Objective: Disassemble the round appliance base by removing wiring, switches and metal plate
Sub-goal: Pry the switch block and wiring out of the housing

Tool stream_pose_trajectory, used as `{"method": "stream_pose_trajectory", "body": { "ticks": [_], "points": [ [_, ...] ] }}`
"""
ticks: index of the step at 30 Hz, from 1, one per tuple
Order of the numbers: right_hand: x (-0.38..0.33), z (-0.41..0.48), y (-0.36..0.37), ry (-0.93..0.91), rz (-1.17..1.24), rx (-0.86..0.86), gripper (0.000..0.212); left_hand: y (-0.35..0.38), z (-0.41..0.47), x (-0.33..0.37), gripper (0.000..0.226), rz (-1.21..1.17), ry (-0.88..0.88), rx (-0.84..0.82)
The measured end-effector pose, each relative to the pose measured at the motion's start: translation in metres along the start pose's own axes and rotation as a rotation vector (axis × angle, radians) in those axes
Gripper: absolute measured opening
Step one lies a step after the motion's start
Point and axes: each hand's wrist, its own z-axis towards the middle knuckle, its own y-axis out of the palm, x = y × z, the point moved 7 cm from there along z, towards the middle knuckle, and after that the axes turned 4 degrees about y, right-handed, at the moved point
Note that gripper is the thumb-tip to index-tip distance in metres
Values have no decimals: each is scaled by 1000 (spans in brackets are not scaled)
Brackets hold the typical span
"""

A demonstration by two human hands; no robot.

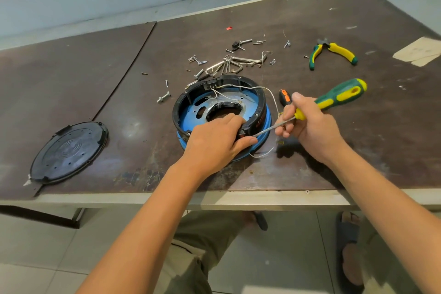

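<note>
The round appliance base [191,105], a black ring over a blue shell, stands on the brown table [119,93]. Inside it lies a metal plate [235,99] with a large hole, and white wires [269,93] loop over the right rim. My left hand [214,143] grips the near rim, fingers inside, thumb outside. My right hand [310,126] holds a green and yellow screwdriver [341,95]. Its shaft points left, with the tip against the base's near right wall beside my left thumb.
A black round cover [69,153] lies at the left near the table's front edge. Several loose screws and metal brackets [226,64] are scattered behind the base. Green and yellow pliers [334,52] lie at the back right. A small black and orange tool [285,98] rests right of the base.
</note>
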Motion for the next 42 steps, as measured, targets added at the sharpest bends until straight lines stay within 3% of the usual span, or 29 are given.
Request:
{"method": "stream_pose_trajectory", "body": {
  "ticks": [2, 4, 6, 11, 14, 16, 19, 21, 23, 25, 28, 35, 42],
  "points": [
    [-18, -16, 12, -264, -155, -103, 41, -1, 0, 0, 53, 7, -3, 13],
    [-29, -21, 23, -353, -263, -128, 41, -1, 0, 1, 52, 11, -1, 19],
    [-30, -11, 24, -248, -244, -41, 41, -2, 1, 1, 52, 1, 1, 14],
    [6, 15, -2, 269, -2, 175, 45, -3, 0, 1, 55, -24, 4, -5],
    [13, 9, -4, 329, 32, 179, 44, -3, 0, 0, 55, -28, 5, -2],
    [-2, 0, 2, 152, -26, 93, 44, -3, -1, 0, 54, -27, 0, 7],
    [-39, -28, 31, -354, -423, -168, 45, -3, 0, 0, 49, -20, 4, 29],
    [-42, -36, 45, -429, -544, -217, 46, -2, 0, 0, 48, -21, 18, 30],
    [-42, -32, 45, -372, -448, -82, 47, -2, 0, -1, 49, -28, 25, 23],
    [-34, -16, 32, -190, -262, 84, 44, -1, 0, -2, 49, -31, 26, 22],
    [-16, 8, 17, 91, -172, 193, 39, -2, 0, 0, 50, -47, 34, 16],
    [6, 25, 3, 316, -91, 171, 39, 0, 1, -2, 57, -38, 36, 1],
    [12, 23, -2, 361, -49, 188, 40, 0, 1, -1, 47, -57, 21, 8]
  ]
}}
